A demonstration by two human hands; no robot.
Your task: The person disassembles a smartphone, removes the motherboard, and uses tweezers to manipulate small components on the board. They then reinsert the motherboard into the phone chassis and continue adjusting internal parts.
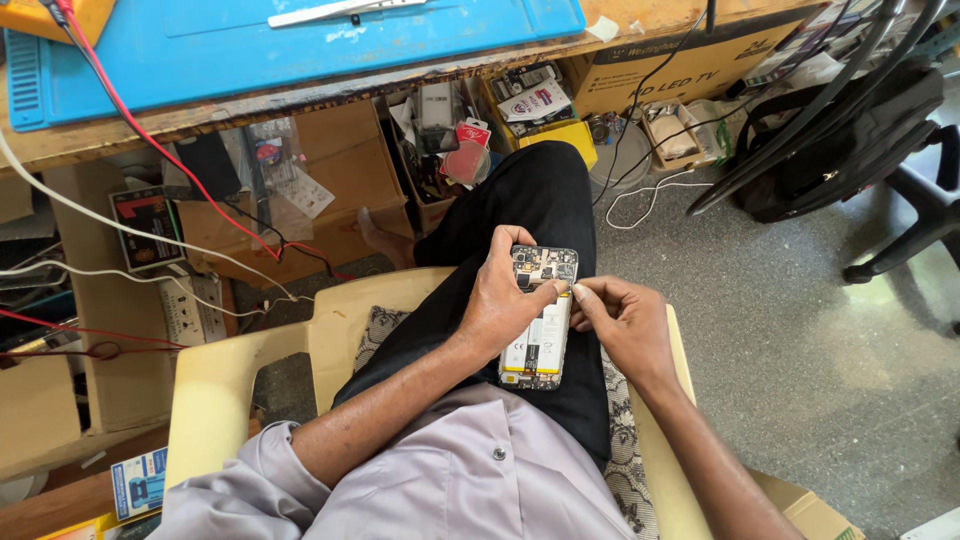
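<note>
While I look down from the head camera, I see the left hand [500,300] wrapped around an opened smartphone [540,320] with its back cover off, so the circuit board at the top and the white battery below are exposed. This hand grasps the phone from its left edge, and the thumb lies across the upper part, just under the board. The right hand [625,325] is beside the phone on its right edge; its fingertips [582,293] are pinched together and touch the phone near the border between board and battery (if something small is held between them, I cannot tell). The phone rests over the person's lap, on black trousers [520,210], and its top end points away from the body.

Under both hands is a cream plastic chair [330,320] with a patterned cushion [375,330]. Beyond the hands, well apart, is a wooden workbench [300,100] with a blue work mat [300,45] on it, and a red wire [150,150] hangs down from it. Cardboard boxes [340,170] stand under the bench. Far to the right of the right hand lies a black backpack [850,140] on the grey floor [780,330].
</note>
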